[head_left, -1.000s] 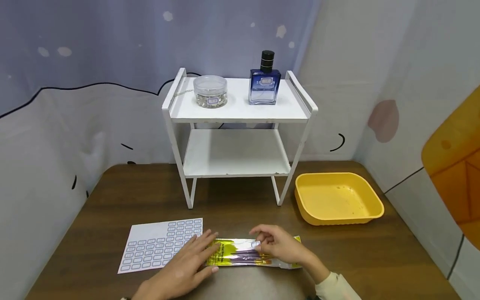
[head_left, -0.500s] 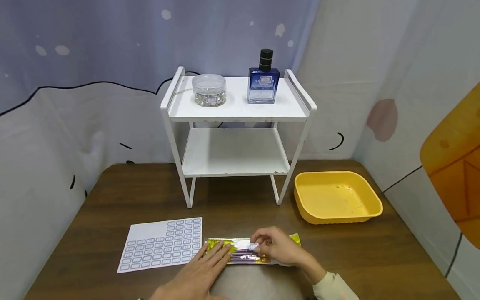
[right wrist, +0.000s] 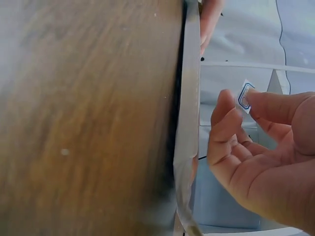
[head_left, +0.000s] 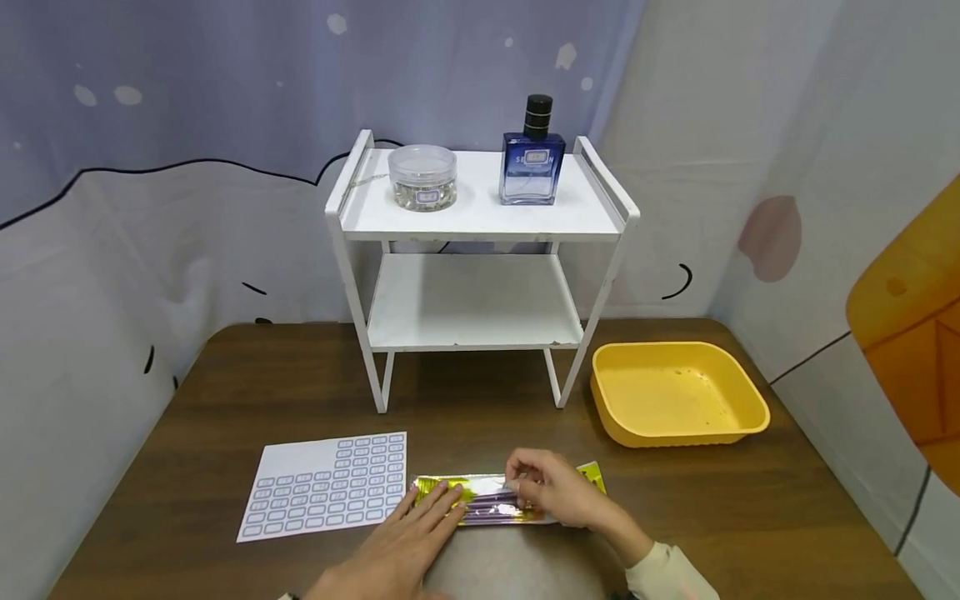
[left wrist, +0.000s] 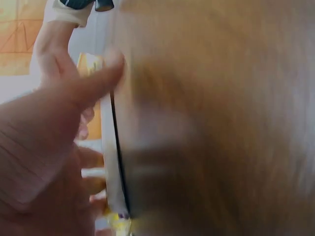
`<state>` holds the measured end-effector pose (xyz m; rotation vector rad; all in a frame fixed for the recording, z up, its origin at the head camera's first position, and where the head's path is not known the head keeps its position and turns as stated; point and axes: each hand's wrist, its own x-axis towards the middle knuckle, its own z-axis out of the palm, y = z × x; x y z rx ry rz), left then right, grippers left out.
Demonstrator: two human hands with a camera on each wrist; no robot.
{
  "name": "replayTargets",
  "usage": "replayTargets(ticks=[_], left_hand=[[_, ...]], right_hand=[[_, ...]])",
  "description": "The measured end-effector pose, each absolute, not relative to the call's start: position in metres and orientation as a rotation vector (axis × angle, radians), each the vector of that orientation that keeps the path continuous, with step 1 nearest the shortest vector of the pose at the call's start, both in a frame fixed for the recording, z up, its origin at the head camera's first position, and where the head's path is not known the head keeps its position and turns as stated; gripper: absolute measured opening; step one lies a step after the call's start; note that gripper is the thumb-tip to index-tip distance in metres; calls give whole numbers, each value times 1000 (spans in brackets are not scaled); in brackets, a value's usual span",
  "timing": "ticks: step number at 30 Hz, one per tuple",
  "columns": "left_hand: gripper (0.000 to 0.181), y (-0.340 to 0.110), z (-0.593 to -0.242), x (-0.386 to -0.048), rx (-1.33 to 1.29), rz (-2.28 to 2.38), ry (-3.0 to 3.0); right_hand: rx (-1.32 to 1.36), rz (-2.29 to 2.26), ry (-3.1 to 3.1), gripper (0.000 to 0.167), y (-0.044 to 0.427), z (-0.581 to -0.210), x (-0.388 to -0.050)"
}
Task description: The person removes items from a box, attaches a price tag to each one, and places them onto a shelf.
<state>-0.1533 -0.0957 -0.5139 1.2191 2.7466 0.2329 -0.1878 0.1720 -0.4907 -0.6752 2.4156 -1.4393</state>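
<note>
A flat, clear packet of purple-handled paintbrushes (head_left: pixel 491 507) with yellow-green ends lies at the table's front. My left hand (head_left: pixel 405 542) rests with spread, straight fingers on the packet's left end. Over the packet's right half, my right hand (head_left: pixel 555 490) pinches a small blue-bordered sticker label (right wrist: pixel 244 97) between thumb and fingertips. In the right wrist view the label stands apart from the packet's edge. Left of the packet lies a white sheet of label stickers (head_left: pixel 326 487), bare at its upper left. The left wrist view is blurred and shows mainly the left thumb (left wrist: pixel 93 86).
A white two-tier rack (head_left: pixel 480 304) stands behind. Its top shelf bears a clear round jar (head_left: pixel 422 177) and a blue perfume bottle (head_left: pixel 532 169), both labelled. A yellow plastic tray (head_left: pixel 678 396) sits at the right. Patterned curtains (head_left: pixel 225 83) enclose the table (head_left: pixel 247 375).
My left hand has slid right and flattened onto the packet's left end. The label in my right fingers has tilted and shows less of its face.
</note>
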Motion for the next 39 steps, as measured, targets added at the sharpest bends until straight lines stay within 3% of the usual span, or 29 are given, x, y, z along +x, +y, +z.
replayTargets(ticks=[5,39], left_hand=[[92,-91,-513,-149,1137,249,2750],[93,-88,-507,-149,1120,211,2733]], right_hand=[[-668,-1439,2406,6,172,-489,-186],[-645,-1029,2773,17,148,-494,-189]])
